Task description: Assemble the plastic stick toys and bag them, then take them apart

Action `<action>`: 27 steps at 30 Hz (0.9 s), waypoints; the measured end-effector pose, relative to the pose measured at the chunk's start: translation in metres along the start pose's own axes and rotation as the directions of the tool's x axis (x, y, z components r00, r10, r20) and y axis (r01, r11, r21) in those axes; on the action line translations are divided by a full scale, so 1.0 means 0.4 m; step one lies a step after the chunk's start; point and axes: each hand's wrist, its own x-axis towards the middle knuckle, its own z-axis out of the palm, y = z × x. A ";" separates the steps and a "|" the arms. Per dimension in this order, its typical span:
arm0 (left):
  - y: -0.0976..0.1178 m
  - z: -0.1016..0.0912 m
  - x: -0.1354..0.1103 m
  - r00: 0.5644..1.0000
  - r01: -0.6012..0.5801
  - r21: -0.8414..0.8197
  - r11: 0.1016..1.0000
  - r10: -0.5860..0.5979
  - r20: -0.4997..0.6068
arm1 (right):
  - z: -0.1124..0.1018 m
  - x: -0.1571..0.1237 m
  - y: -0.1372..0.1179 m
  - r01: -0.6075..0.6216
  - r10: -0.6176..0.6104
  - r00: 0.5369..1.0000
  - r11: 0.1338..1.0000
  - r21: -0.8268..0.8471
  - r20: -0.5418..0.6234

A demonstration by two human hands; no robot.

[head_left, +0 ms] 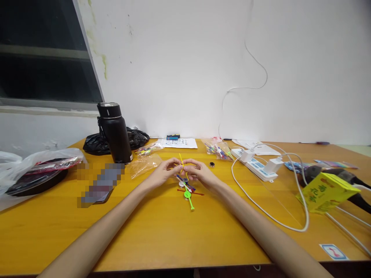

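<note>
A thin yellow clock hand (181, 160) stands upright between my fingertips, above the middle of the table (139, 243). My left hand (165, 172) pinches it from the left. From the right, my right hand (199, 172) closes its fingers on the same piece. Just below my fingers lies a small pile of plastic clock hands: a green one (188, 195) with a round disc, a red one (199, 193) and some white and blue pieces. Fingers partly cover the blue ones. A small dark round piece (211, 164) sits right of my right hand.
Bags of coloured pieces (218, 149) and a printed sheet (182, 143) lie toward the wall. On the left are a black bottle (116, 135), a phone (101, 185) and a plastic bag (69, 154). A power strip (261, 169), looping white cables and a yellow box (326, 193) occupy the right.
</note>
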 end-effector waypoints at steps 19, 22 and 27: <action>0.057 0.013 -0.026 0.988 0.055 -0.061 0.997 -0.046 0.145 | 0.015 -0.027 -0.032 -0.003 0.012 0.972 0.999 -0.037 0.234; 0.055 0.010 -0.027 0.990 0.054 -0.067 0.996 -0.045 0.136 | 0.008 -0.027 -0.042 0.039 -0.013 0.973 0.993 -0.109 0.231; 0.053 0.005 -0.021 0.998 0.011 -0.062 0.998 -0.007 0.069 | 0.005 -0.026 -0.053 0.101 -0.078 0.986 0.982 -0.158 0.145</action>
